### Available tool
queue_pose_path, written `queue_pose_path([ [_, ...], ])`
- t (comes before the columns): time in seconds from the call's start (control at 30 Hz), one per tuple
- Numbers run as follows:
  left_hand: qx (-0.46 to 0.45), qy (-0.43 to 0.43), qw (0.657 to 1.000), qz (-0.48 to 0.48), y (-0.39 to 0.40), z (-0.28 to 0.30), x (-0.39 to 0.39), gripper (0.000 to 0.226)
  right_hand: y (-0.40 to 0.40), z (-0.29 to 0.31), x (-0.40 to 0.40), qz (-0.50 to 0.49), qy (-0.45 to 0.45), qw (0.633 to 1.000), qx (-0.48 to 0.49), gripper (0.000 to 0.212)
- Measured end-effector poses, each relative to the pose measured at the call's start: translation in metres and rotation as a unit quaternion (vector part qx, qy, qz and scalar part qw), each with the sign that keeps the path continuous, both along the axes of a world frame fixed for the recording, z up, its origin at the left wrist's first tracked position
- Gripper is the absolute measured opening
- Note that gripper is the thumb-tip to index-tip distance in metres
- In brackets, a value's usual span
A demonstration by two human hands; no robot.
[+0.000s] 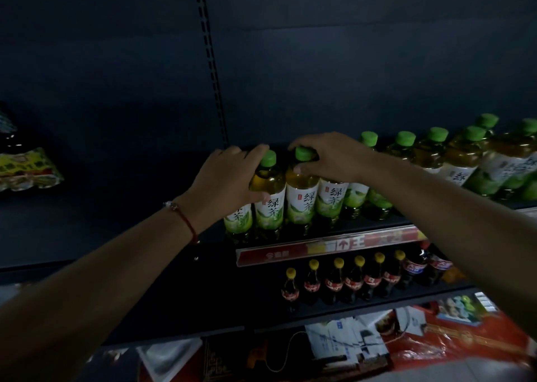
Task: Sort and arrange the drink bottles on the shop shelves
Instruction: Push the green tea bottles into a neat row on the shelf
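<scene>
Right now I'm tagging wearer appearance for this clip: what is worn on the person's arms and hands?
Both forearms are bare, with no sleeves in view. The left wrist carries a thin red string bracelet with a small pale bead. The left hand and right hand show no gloves, rings or watch.

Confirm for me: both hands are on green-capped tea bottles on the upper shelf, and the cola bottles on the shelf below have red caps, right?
Not quite. The cola bottles on the lower shelf have yellow caps, not red, as the head view shows. The rest holds: the left hand and the right hand each have a grip on green-capped tea bottles on the upper shelf.
</scene>
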State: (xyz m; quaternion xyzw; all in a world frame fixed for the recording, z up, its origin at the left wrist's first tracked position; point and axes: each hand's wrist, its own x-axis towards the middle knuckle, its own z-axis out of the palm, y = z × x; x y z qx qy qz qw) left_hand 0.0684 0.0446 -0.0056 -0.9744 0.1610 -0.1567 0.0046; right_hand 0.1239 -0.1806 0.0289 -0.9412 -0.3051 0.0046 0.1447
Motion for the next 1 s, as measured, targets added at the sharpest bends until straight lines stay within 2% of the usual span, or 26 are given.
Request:
queue_pose_path([
  [0.1,0.005,-0.002,1.000,0.002,-0.003,0.001,-0.001,0.098,-0.005,0.001,-0.003,0.001,-0.027,1.000,0.008,0.057],
  [0.23,0.030,0.012,0.999,0.014,-0.003,0.004,0.001,0.104,-0.031,0.010,0.002,-0.041,0.008,0.999,0.004,0.060],
  [0.33,0.041,-0.052,0.998,-0.014,-0.019,0.007,0.003,0.108,-0.044,0.009,0.007,-0.049,0.023,0.998,-0.034,0.057],
  [0.43,0.052,-0.106,0.991,-0.057,-0.050,0.008,0.011,0.101,-0.047,0.003,0.010,-0.060,0.000,0.998,-0.008,0.053],
  [0.53,0.071,-0.094,0.991,-0.067,-0.068,0.001,0.022,0.094,-0.050,0.004,0.011,-0.049,0.011,0.999,0.013,0.050],
  [0.7,0.048,-0.088,0.992,-0.070,-0.068,-0.005,0.027,0.089,-0.058,0.005,0.011,-0.023,0.033,0.998,0.040,0.051],
  [0.83,0.059,-0.102,0.992,-0.051,-0.072,-0.009,0.026,0.092,-0.064,0.007,0.011,-0.025,0.002,0.998,0.052,0.054],
  [0.93,0.027,-0.108,0.992,-0.055,-0.089,-0.007,0.028,0.096,-0.081,0.020,0.013,-0.057,-0.034,0.991,0.117,0.048],
  [1.0,0.031,-0.091,0.993,-0.061,-0.104,-0.003,0.036,0.100,-0.093,0.024,0.025,-0.072,-0.053,0.994,0.069,0.049],
])
